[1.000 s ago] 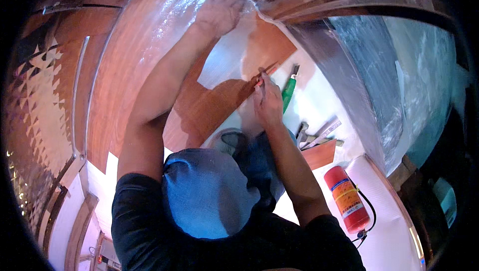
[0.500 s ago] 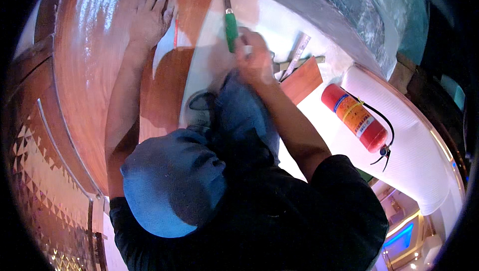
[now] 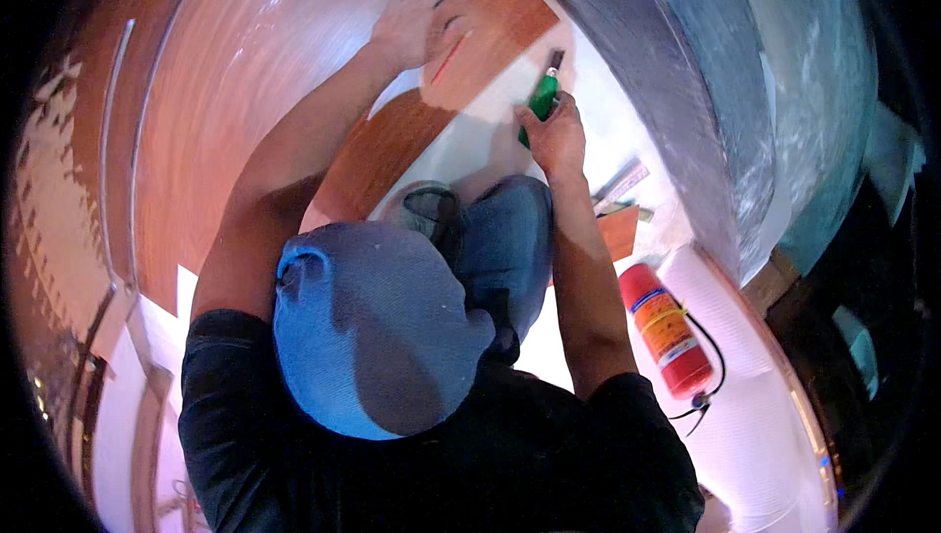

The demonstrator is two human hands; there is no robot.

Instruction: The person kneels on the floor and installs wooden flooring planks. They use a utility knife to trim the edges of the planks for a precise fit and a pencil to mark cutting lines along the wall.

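Observation:
My left hand (image 3: 421,23) lies on a reddish-brown wood-grain sheet (image 3: 397,146) with its fingers spread out. Beside it on the sheet is a thin red stick like a pencil (image 3: 451,58), and a white patch shows close to the wrist. To the right, my right hand (image 3: 559,136) is closed round the green handle of a chisel (image 3: 541,98). The flat metal blade points away from me, over the pale strip beyond the sheet's edge. Blade and sheet look apart.
A red fire extinguisher (image 3: 667,332) with a black hose lies at the right. Near my right forearm are a ruler-like strip (image 3: 622,183) and a small brown offcut (image 3: 618,234). Grey, dusty sheeting (image 3: 676,72) rises at the far right. My shoe (image 3: 431,207) rests beside the sheet.
The whole view has swung round, so sheet, hands and extinguisher appear shifted. My left hand stays spread on the sheet. The chisel remains in my right hand, its blade now tilted to the right.

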